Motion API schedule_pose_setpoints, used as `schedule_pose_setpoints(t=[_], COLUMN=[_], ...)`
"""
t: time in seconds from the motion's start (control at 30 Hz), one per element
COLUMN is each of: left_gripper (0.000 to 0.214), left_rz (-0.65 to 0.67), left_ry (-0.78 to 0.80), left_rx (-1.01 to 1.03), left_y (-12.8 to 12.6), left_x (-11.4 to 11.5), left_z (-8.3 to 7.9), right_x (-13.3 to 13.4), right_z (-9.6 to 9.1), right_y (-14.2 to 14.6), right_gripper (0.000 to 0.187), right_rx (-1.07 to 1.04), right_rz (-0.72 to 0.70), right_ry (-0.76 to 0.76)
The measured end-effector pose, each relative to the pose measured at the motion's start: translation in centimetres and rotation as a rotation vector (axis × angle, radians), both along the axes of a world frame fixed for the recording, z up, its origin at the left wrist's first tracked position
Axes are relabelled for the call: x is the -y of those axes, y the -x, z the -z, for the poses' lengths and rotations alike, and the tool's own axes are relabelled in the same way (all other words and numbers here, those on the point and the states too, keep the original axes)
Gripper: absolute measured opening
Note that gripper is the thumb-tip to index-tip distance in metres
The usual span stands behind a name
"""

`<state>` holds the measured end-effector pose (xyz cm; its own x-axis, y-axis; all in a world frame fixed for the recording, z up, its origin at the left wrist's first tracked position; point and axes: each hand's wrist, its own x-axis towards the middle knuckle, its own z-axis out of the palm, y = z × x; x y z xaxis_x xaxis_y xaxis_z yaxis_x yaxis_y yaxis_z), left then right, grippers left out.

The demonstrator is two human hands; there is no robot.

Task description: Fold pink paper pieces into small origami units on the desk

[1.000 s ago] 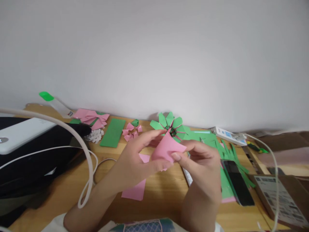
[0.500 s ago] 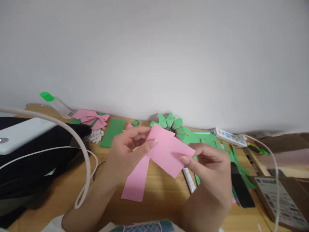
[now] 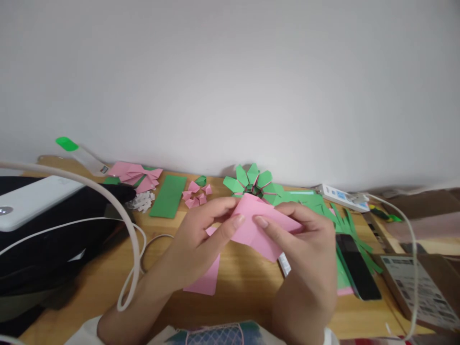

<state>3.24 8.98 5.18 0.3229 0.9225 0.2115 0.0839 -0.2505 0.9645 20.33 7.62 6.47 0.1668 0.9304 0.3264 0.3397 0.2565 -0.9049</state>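
Note:
A piece of pink paper (image 3: 255, 239) is held up over the desk between both my hands. My left hand (image 3: 212, 230) pinches its left side, thumb in front and fingers behind. My right hand (image 3: 302, 235) grips the right side, its thumb pressed near the middle of the sheet. The paper looks bent, with a crease or overlap by the thumbs. Below my left hand a pink paper strip (image 3: 204, 280) lies on the desk, partly covered. Just behind the held sheet stands a green folded-paper flower (image 3: 253, 179) with pink edges.
Small pink folded pieces (image 3: 197, 194) and a green paper rectangle (image 3: 168, 196) lie at the back left. A phone (image 3: 357, 268), green paper strips (image 3: 354, 235) and a power strip (image 3: 343, 197) are on the right. A white cable (image 3: 134, 239) loops near my left forearm.
My right hand has moved left and inward along the pink paper, bringing both thumbs closer together. The sheet, flat before, is now bent. The small pink pieces behind have come into fuller view.

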Motion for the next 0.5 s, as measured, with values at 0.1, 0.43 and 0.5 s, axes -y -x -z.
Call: schedule_pose_setpoints(t=[0.1,0.43,0.5], left_gripper=[0.022,0.028,0.026], left_rz=[-0.024,-0.169,-0.125], left_ry=[-0.019,0.048,0.115], left_rx=[-0.042,0.062,0.063], left_y=[-0.5,-1.1,-0.7], left_x=[0.1,0.7,0.5], left_z=[-0.2,-0.1,-0.1], right_x=[0.1,0.3,0.3], right_z=[0.0,0.5,0.4], right_y=[0.3,0.7,0.5], right_gripper=[0.025,0.044,0.045], right_rx=[-0.004,-0.062,-0.060], right_rz=[0.065,0.013,0.019], right_ry=[-0.012,0.008,0.006])
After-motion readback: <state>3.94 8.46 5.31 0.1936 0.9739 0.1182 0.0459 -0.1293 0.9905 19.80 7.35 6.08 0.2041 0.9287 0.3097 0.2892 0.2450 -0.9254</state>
